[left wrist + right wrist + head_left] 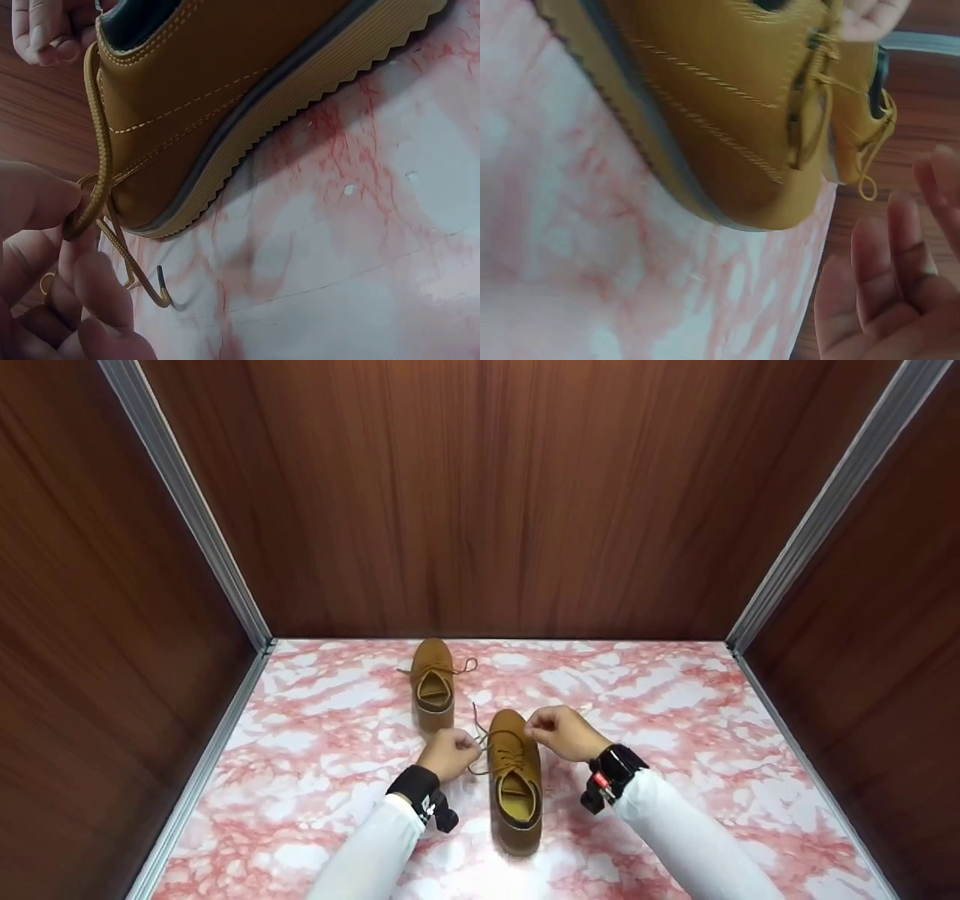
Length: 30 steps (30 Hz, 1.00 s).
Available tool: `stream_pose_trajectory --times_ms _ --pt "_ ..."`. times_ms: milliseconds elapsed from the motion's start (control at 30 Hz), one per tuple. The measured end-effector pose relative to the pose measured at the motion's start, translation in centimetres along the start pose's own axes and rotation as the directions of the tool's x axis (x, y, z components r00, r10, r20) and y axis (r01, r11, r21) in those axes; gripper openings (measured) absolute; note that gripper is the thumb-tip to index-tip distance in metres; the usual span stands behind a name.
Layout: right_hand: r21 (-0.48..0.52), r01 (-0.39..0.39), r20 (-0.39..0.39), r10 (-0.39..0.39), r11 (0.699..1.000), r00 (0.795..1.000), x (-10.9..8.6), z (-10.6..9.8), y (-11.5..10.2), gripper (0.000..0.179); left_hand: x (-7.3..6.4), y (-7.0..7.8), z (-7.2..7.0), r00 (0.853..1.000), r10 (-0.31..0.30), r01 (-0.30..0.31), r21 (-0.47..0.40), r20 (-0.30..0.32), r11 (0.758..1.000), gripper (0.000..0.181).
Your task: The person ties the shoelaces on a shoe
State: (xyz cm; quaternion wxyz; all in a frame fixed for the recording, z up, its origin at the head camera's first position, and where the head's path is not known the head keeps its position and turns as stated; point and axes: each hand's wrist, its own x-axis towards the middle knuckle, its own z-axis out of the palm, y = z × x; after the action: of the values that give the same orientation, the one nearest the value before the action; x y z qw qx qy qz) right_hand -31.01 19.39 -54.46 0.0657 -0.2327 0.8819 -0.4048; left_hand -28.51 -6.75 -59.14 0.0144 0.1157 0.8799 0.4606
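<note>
A tan lace-up shoe (508, 720) stands upright with its toe pointing away from me. My left hand (448, 754), at the shoe's left side, pinches its tan shoelace (100, 142) between thumb and fingers. A dark-tipped lace end (160, 279) hangs below those fingers in the left wrist view. Over the shoe's right front is my right hand (568, 733). The right wrist view shows its loosely bent fingers (874, 251) apart from the shoe, with nothing seen between them. Some lace loops lie across the shoe's front.
A matching tan shoe (433, 649), its lace tied in a bow, stands farther back to the left. The tabletop (645, 825) has a red-and-white marbled surface. Brown wood-grain panels (480, 510) with grey metal edging enclose its back and sides.
</note>
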Motion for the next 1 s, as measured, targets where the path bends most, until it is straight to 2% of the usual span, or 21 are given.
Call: stream_pose_trajectory --times_ms 167,400,633,800,1000 --pt "-0.023 0.073 0.131 -0.069 0.997 0.989 -0.5 1.1 -0.3 0.011 0.1 -0.2 0.1 1.000 -0.015 0.015 -0.019 -0.008 1.000 0.011" --pt "-0.074 0.179 0.217 -0.159 0.981 0.963 -0.8 2.5 -1.2 0.020 0.4 -0.3 0.3 0.999 -0.036 0.036 -0.025 0.001 0.999 0.013" --pt "-0.034 0.120 0.237 -0.109 0.992 0.965 -0.5 3.4 -1.6 0.030 0.6 0.0 0.7 0.998 -0.063 0.063 -0.048 -0.007 0.997 0.013" --pt "-0.039 0.098 0.263 -0.085 0.994 0.961 -0.3 3.6 -1.5 0.037 0.7 0.3 0.9 0.995 -0.095 0.095 -0.104 0.002 0.990 0.014" --pt "-0.041 0.038 0.310 -0.024 0.998 0.950 -0.4 3.4 -1.6 0.034 0.9 0.3 1.1 0.991 -0.130 0.130 -0.130 0.004 0.983 0.016"
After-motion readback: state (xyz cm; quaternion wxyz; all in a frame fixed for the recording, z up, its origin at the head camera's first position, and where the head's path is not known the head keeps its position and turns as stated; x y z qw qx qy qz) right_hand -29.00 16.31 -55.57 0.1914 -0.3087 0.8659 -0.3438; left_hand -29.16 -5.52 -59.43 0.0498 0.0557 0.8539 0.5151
